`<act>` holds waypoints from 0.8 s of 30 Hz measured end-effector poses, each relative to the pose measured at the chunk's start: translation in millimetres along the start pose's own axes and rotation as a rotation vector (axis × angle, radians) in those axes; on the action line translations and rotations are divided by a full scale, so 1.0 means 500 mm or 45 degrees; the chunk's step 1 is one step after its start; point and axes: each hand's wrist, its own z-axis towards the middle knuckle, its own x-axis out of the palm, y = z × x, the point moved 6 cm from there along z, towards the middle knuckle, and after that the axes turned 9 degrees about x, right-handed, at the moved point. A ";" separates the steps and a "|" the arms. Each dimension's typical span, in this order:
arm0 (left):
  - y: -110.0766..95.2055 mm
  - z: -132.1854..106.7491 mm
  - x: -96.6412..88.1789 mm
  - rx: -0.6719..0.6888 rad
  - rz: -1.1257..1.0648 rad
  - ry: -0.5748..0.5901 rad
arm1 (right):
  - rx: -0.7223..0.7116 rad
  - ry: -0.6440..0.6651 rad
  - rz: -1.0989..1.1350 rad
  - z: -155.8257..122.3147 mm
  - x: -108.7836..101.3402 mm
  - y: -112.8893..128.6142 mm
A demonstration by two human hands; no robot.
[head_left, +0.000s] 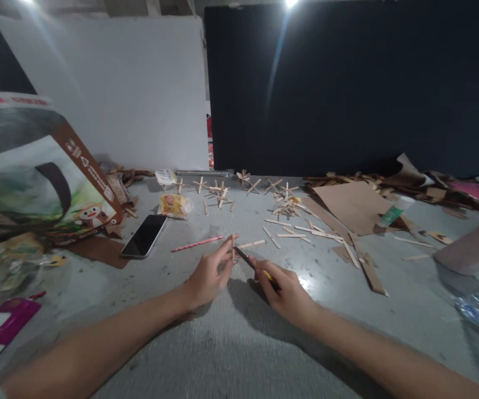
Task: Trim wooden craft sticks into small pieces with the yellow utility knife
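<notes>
My left hand (209, 274) pinches a short wooden stick (233, 247) and holds it upright on the grey floor. My right hand (284, 292) is closed round a dark cutter with a yellow part (251, 262); its tip points at the base of the stick. A pink pencil (198, 243) lies just beyond my left hand. More wooden sticks (289, 233) lie scattered further out, and several small stick crosses (218, 191) sit near the wall.
A black phone (144, 235) lies on brown card at the left, beside a printed cardboard box (35, 172). Brown cardboard sheets (350, 205), a green-and-white glue tube (394, 213) and scraps lie at the right. A pink packet (2, 327) lies at the near left.
</notes>
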 end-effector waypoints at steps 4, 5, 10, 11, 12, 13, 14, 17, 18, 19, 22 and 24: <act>0.011 -0.004 0.005 -0.078 -0.101 0.032 | 0.043 0.010 0.008 0.001 0.001 -0.004; 0.012 -0.005 0.007 -0.091 -0.125 0.043 | 0.052 0.012 0.008 0.001 0.001 -0.004; 0.007 -0.004 0.007 -0.063 -0.105 0.066 | 0.044 0.009 0.002 0.000 0.000 -0.003; 0.007 -0.004 0.007 -0.054 -0.082 0.062 | 0.038 0.006 -0.003 -0.001 -0.001 -0.003; 0.007 -0.004 0.007 -0.048 -0.059 0.057 | 0.031 0.004 -0.008 -0.002 -0.001 -0.002; 0.006 -0.004 0.006 -0.044 -0.041 0.053 | 0.027 0.005 -0.013 -0.002 0.000 -0.002; 0.006 -0.004 0.006 -0.045 -0.030 0.051 | 0.025 0.006 -0.016 -0.003 0.000 -0.002; 0.003 -0.003 0.008 -0.097 -0.071 0.070 | 0.032 0.010 -0.003 -0.002 0.002 -0.004; 0.003 -0.002 0.010 -0.132 -0.117 0.073 | 0.037 0.007 0.003 -0.001 0.002 -0.004; 0.003 -0.001 0.010 -0.169 -0.180 0.065 | 0.038 -0.005 0.006 0.000 0.001 -0.004; 0.004 0.005 0.012 -0.255 -0.377 0.011 | 0.016 -0.076 -0.009 0.001 -0.007 -0.002; 0.005 0.010 0.013 -0.267 -0.447 -0.001 | -0.004 -0.114 -0.018 0.001 -0.011 0.000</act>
